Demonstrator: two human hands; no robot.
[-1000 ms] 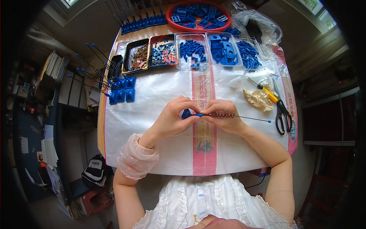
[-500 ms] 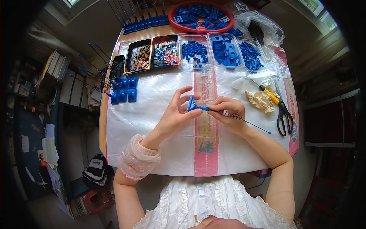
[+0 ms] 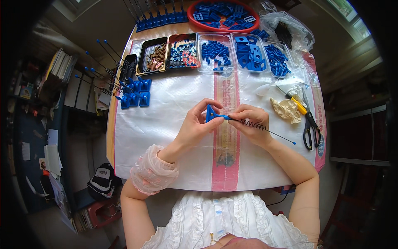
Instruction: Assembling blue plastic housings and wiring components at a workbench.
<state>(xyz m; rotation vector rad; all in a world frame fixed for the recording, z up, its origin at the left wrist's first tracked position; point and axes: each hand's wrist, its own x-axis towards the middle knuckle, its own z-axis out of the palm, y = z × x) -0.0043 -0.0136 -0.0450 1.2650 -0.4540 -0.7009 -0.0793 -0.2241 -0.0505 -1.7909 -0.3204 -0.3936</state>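
Note:
Over the middle of the table I hold a small assembly between both hands. It has a triangular blue plastic base (image 3: 210, 113) with a screw through it, a blue stem, and a black spring rod (image 3: 260, 126) that ends in a blue tip. My left hand (image 3: 194, 126) is closed on the base, thumb along the near side and fingers behind it. My right hand (image 3: 252, 124) pinches the joint between stem and spring; its fingertips hide that joint. The rod slants down to the right below my right hand.
Finished-looking spring pieces (image 3: 134, 93) stand at the left. Along the back are a tray of screws (image 3: 155, 58), a tray of nuts (image 3: 183, 52), clear boxes of blue parts (image 3: 215, 53) and a red basin (image 3: 244, 28). Black scissors (image 3: 311, 128) and a yellow-handled screwdriver (image 3: 299, 107) lie right.
The fingers of my left hand have bent in closer round the blue base. The whole view has shifted slightly; my right hand keeps its pinch.

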